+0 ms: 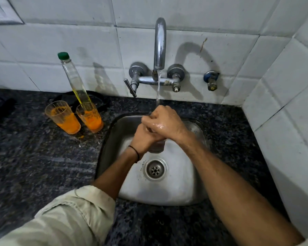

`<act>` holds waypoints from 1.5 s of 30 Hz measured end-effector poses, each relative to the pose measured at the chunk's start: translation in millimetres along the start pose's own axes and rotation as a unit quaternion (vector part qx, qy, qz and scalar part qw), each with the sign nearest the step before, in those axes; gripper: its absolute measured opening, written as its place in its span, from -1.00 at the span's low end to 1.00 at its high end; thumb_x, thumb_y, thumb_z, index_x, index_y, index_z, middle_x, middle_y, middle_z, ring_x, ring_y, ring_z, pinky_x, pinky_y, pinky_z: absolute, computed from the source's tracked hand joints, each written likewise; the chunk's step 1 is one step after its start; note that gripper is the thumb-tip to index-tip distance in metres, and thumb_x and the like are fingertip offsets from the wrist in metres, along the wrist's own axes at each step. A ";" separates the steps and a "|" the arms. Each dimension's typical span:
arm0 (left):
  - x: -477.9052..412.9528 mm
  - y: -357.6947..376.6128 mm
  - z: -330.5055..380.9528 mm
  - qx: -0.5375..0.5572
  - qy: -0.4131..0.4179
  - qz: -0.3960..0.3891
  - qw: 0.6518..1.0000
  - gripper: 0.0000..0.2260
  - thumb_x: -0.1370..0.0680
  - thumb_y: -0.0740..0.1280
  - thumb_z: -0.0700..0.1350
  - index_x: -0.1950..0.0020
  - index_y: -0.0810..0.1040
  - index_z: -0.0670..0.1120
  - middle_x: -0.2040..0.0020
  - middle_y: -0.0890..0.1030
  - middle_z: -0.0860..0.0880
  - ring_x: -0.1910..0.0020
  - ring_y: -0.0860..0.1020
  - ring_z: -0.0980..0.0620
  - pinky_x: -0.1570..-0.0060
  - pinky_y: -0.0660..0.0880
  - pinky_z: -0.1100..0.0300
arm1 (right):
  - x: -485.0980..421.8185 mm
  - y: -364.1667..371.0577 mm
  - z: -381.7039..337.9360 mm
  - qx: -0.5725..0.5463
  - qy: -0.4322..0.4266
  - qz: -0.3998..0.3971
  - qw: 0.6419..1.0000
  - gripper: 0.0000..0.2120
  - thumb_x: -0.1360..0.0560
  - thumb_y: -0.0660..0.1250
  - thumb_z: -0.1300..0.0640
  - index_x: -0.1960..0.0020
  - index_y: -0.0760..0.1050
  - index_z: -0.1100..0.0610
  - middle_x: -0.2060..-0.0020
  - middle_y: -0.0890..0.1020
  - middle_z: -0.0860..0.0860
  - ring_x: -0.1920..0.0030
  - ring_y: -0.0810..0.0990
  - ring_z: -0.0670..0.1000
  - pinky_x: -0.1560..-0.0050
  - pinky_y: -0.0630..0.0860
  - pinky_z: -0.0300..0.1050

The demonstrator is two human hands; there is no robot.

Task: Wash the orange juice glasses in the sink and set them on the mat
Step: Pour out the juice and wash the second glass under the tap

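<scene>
1. Two hands, head view: the left hand [144, 137] and the right hand [164, 124] are pressed together over the steel sink [178, 190], in the stream running from the tap [160, 43].
2. Hand state: the left hand is wrapped round a clear glass [156, 147], of which only the base shows below the hands. The right hand lies curled over its top. Whether it grips the glass or only rubs the rim cannot be told.
3. Axis: the glass appears to run from the stream back toward the person, base nearest the drain [155, 169].
4. Next items: the outer juice glass [62, 118] and the inner juice glass [90, 118] stand upright, just beside each other on the worktop [34, 166], left of the sink. Orange residue coats their lower halves. The left hand is the nearer one.
5. Obstruction: a green-capped bottle [73, 80] stands directly behind the inner juice glass. A reach there would need to approach from the front.
6. Surface and room: dark speckled stone worktop, white tiled wall [60, 41], a corner at the right.
7. Mat: a dark flat shape [100, 102] behind the glasses may be it. This cannot be confirmed.
</scene>
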State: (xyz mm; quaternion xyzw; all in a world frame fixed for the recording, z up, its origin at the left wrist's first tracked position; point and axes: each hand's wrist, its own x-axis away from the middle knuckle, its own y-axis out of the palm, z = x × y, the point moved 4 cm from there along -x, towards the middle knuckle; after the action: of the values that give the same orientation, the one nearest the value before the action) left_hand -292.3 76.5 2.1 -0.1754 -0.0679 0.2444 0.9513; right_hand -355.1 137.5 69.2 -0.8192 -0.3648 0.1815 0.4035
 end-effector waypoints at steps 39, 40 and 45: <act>-7.4 -22.1 -18.7 0.011 0.063 0.086 0.994 -0.80 -0.54 0.29 -0.25 0.15 0.48 0.07 0.27 0.54 0.09 0.22 0.49 0.15 0.10 0.49 0.11 | 31.7 60.7 0.9 -0.122 0.046 0.133 0.983 -0.75 -0.46 0.15 0.34 -0.02 0.50 0.10 0.08 0.57 0.06 0.04 0.56 0.10 0.08 0.56 0.05; -7.0 -25.4 -17.8 0.002 0.084 0.070 0.994 -0.83 -0.47 0.38 -0.26 0.09 0.50 0.00 0.23 0.59 0.06 0.22 0.52 0.18 0.12 0.49 0.18 | 34.7 56.1 9.8 -0.096 -0.055 0.128 0.986 -0.67 -0.37 0.14 0.38 -0.02 0.52 0.12 0.08 0.60 0.08 0.04 0.56 0.11 0.07 0.56 0.09; -8.1 -28.4 -19.8 -0.078 0.077 -0.041 0.993 -0.46 -0.23 0.55 -0.27 -0.15 0.52 0.01 -0.02 0.64 0.08 0.01 0.61 0.16 0.00 0.55 0.26 | 16.9 19.4 51.4 0.338 -0.438 -0.049 0.832 -0.38 -0.25 0.45 0.39 -0.28 0.59 0.04 -0.22 0.66 0.00 -0.29 0.58 0.06 -0.39 0.33 0.34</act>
State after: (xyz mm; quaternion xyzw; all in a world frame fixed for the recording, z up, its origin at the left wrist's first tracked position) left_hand -282.6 43.4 -6.3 -0.2640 -0.0206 0.1850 0.9464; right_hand -365.5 169.3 22.4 -0.4474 -0.4591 0.6132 0.4616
